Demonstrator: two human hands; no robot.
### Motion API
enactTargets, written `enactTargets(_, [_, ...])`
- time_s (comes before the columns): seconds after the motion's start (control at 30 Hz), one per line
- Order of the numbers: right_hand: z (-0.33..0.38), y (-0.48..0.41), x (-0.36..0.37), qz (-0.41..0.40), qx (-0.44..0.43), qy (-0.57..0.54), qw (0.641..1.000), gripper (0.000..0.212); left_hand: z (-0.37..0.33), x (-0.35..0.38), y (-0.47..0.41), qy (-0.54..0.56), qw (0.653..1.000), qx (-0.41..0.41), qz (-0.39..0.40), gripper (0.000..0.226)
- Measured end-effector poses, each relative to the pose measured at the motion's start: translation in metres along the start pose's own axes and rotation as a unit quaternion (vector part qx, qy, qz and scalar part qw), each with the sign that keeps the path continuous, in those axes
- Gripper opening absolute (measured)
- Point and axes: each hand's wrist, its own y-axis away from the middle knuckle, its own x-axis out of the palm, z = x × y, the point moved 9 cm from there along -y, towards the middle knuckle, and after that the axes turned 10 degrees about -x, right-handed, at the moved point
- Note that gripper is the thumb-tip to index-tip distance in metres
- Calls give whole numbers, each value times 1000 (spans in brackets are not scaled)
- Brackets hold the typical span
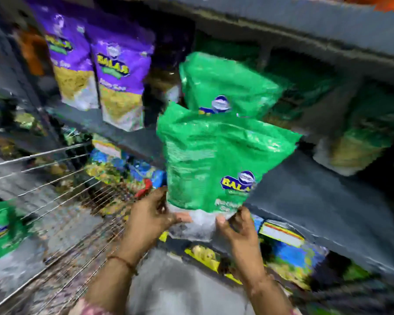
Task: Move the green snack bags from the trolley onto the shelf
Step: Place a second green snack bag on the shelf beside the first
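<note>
I hold a green snack bag (214, 160) upright in front of the grey shelf (309, 201), its clear bottom end pinched from both sides. My left hand (150, 214) grips the lower left corner and my right hand (237, 226) grips the lower right. Behind it a second green snack bag (228, 85) stands on the shelf, leaning back. Further right a third green bag (359, 133) sits on the same shelf, blurred. Another green bag (2, 228) lies in the wire trolley (62, 178) at the far left.
Two purple snack bags (105, 67) stand on the shelf to the left of the green ones. A grey shelf board (282, 17) hangs overhead. Below the shelf edge lie blue and yellow packets (289, 251). The trolley's wire side runs along the left.
</note>
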Motion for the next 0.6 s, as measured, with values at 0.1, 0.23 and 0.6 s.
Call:
enactTargets(0.1, [10,7,-78,-86,-12,44,995,19,-30,67,-2,-25,998,29,45,35])
enactTargets(0.23, [35,-13,-147,-165,-63,43,983,20,-70,150,-29,23,990,67,122,40])
enactTargets(0.6, [15,-85,-204,-235,-56,91,966,33,-88,230,-114,-25,991,55,123,47])
